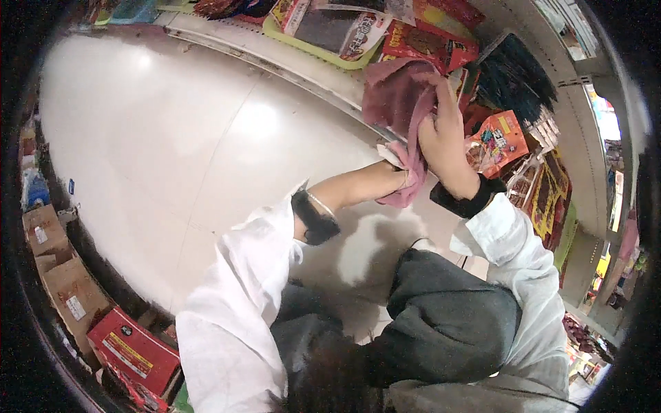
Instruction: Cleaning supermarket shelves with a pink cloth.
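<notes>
Right hand (pixel 444 141): fingers bending closed over a pink cloth (pixel 403 93), gripping it from the right side, with some fingertips being lost behind the folds. Left hand (pixel 392 177): mostly lying hidden under the cloth's lower end; how far its fingers are opening or closing cannot be told.

Pose: right forearm rising from the lower right, the hand pointing up and leftward; left forearm reaching in from the lower left, running nearly level toward the right hand. Both wrists are wearing black bands below white sleeves (pixel 237 296); the left is also carrying a thin bracelet.

Cloth: soft, creased, showing dusky mauve at the top and paler pink where it is hanging down past the left hand. It is spreading over the front edge of a white shelf (pixel 330 78), just beside red snack packets (pixel 428 47) and a yellow-green tray (pixel 354 65).

Surroundings: an orange packet (pixel 508 132) lying right of the right hand; pale floor tiles (pixel 165 138) shining below; cardboard boxes (pixel 74 296) and a red box (pixel 131 351) standing at far left.
</notes>
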`<act>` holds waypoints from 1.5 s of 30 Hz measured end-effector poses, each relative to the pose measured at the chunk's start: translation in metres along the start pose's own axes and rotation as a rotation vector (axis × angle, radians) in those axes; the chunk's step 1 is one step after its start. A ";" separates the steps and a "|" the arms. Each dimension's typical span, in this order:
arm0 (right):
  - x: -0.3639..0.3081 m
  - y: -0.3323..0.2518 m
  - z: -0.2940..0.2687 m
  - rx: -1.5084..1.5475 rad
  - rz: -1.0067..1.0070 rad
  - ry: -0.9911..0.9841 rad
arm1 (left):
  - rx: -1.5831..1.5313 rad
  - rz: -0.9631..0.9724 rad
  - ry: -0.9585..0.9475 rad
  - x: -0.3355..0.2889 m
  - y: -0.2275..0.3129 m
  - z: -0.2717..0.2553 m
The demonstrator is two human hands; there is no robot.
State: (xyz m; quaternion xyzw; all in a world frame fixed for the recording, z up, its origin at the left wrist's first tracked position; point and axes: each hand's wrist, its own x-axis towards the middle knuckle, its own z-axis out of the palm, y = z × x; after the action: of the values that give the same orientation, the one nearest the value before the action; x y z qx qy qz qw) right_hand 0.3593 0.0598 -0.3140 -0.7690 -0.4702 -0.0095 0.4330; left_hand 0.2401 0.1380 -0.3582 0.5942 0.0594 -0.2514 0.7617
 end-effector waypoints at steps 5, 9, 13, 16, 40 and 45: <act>-0.023 0.030 0.048 -0.427 -0.165 -0.384 | 0.022 -0.106 0.085 -0.031 -0.036 -0.014; -0.026 0.036 0.073 -0.445 -0.122 -0.415 | 0.015 -0.205 0.203 -0.053 -0.056 -0.013; -0.009 0.026 0.068 -0.565 0.041 -0.648 | -0.042 -0.170 0.317 -0.049 -0.076 -0.015; -0.016 0.033 0.058 -0.617 -0.073 -0.573 | 0.008 -0.188 0.228 -0.034 -0.068 -0.014; -0.030 -0.015 0.077 0.899 0.342 -0.742 | -0.259 0.008 0.179 -0.025 -0.070 -0.007; -0.053 -0.010 0.085 0.891 0.217 -0.780 | -0.308 -0.049 0.096 -0.042 -0.090 0.009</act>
State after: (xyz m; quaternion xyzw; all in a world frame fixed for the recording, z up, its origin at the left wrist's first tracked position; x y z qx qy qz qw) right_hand 0.2891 0.0810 -0.3822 -0.5037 -0.4718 0.5158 0.5076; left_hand 0.1612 0.1274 -0.4184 0.4800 0.1483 -0.2291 0.8337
